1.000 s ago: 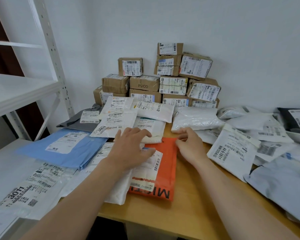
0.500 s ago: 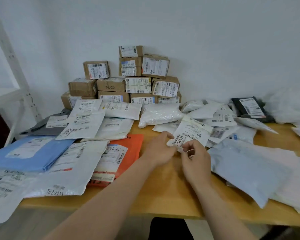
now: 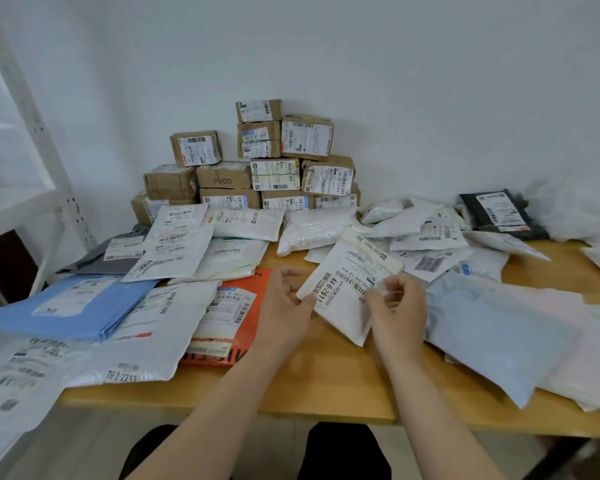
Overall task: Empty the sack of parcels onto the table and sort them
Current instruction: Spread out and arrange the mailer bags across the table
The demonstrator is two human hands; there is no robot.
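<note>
Holding a parcel [image 3: 347, 289] tilted just above the table [image 3: 326, 386], the left hand [image 3: 284, 303] pinches its left corner and the right hand [image 3: 399, 306] its right edge, each grip closed on it. Boxes [image 3: 257, 174] are stacked at the far wall, and an orange mailer [image 3: 246, 296] lies just left of the hands.

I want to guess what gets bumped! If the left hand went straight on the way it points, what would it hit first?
Probably the bumpy white bag beyond the bare table strip, though depth is unclear. The left hand holds the labelled parcel.
</note>
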